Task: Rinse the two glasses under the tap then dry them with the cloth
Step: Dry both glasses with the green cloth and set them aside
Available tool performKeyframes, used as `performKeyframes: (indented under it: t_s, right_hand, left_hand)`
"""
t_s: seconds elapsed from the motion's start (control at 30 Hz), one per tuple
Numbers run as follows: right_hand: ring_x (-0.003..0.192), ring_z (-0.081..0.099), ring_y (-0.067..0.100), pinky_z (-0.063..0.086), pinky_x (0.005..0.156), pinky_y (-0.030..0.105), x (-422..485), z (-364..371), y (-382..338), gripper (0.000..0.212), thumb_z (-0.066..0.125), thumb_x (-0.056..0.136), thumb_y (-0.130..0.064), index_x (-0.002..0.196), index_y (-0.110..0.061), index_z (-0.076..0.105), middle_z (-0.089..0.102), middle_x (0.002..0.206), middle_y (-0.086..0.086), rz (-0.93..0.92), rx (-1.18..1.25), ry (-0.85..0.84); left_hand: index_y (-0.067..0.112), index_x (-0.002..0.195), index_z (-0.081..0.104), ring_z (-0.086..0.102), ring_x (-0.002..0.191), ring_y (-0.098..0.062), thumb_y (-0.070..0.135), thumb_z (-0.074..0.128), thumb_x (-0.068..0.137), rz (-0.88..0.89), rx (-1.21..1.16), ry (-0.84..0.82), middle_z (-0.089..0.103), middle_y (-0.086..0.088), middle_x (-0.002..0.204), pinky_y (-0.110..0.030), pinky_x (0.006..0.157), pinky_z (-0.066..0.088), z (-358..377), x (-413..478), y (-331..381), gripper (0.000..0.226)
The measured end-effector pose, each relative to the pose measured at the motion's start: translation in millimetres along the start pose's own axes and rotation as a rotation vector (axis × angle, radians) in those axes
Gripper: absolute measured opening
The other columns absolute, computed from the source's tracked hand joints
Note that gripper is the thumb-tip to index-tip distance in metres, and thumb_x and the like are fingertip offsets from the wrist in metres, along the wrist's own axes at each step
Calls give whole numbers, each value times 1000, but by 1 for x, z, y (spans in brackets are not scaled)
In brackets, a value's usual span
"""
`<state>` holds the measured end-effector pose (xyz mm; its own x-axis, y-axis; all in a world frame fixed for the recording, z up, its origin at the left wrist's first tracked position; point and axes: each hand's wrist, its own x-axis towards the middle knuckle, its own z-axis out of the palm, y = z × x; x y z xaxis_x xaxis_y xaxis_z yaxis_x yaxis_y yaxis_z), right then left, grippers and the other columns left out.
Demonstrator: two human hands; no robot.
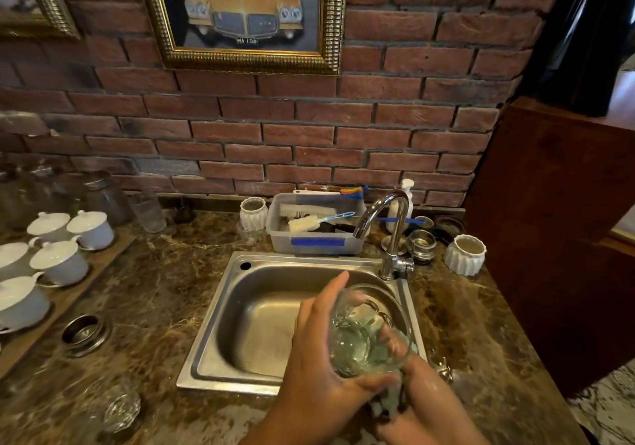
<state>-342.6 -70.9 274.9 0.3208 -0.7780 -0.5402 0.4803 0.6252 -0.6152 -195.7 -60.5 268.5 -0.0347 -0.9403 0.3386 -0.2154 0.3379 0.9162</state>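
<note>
The left hand (318, 355) wraps its fingers and thumb around 1 clear round drinking glass (360, 338), tilted above the right side of the stainless steel sink (220, 310). The right hand (424, 393) grasps a pale green cloth (386, 401), bunched against the glass, with fingers showing through its wall. The curved chrome tap (388, 218) stands behind. Another clear glass (122, 407), blurred, sits on the brown marble countertop (154, 293) at the left.

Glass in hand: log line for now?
drying | left hand grips glass over sink | right hand holds cloth against it
</note>
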Motion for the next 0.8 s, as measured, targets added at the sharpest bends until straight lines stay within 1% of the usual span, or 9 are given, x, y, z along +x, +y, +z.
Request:
performKeyframes:
  t_s: [0.07,0.1,0.2,0.3,0.4,0.43,0.57,0.7,0.8]
  right_hand:
    - [93,73,42,55,87,52,3,1,-3,37,60,84,-12,116,6,67,72,106,30,-49,-7,-25]
    - [101,71,45,53,91,53,5,0,-7,40,63,83,-14,117,7,67,70,111,32,-67,-17,-21]
    - [97,72,43,58,85,50,8,2,-10,40,67,76,-14,111,5,70,71,108,32,-120,-97,4]
    - [103,69,45,53,95,59,13,5,-2,33,64,83,-11,112,3,70,72,108,31,-83,-136,22]
    - [109,65,47,43,105,60,26,6,14,25,56,96,-8,115,4,67,72,107,31,-7,-196,60]
    - [108,65,48,47,102,59,31,7,21,25,55,97,-6,117,4,66,71,108,32,19,-212,72]
    - [84,70,38,61,62,41,56,10,57,26,55,96,-2,119,6,65,70,109,33,120,-241,108]
    - [98,70,41,58,84,51,83,19,96,25,55,97,-3,119,3,66,71,110,30,236,-237,145]
    - [101,68,42,58,85,52,103,32,125,26,52,99,-2,122,2,64,70,113,31,320,-261,182]
  left_hand:
    - [63,139,35,53,129,0,48,96,57,-19,25,-25,55,28,133,-7,99,42,-7,0,-4,103]
    - [60,137,38,55,127,0,47,96,58,-17,34,-38,56,27,133,-7,98,42,-10,1,-5,99]
    - [55,132,43,58,123,1,42,95,61,-34,59,-72,59,27,130,-7,96,43,-16,1,-11,89]
    - [51,128,47,58,125,-6,40,94,59,-78,73,-52,60,21,128,-14,101,44,-22,-5,-26,85]
    - [43,129,50,57,125,-1,35,94,58,-148,71,-42,59,26,127,-11,99,44,-32,-18,-46,84]
    - [41,130,51,57,123,1,34,95,58,-171,76,-41,60,28,127,-8,97,44,-36,-23,-54,85]
    - [41,130,51,56,122,3,33,98,56,-265,94,-42,59,29,126,-6,94,43,-58,-48,-88,89]
    - [37,132,50,56,123,3,33,99,54,-361,92,-57,61,23,125,-13,100,44,-83,-72,-124,93]
    - [31,135,50,57,123,2,29,99,56,-409,110,-45,63,17,127,-20,103,47,-105,-89,-148,93]
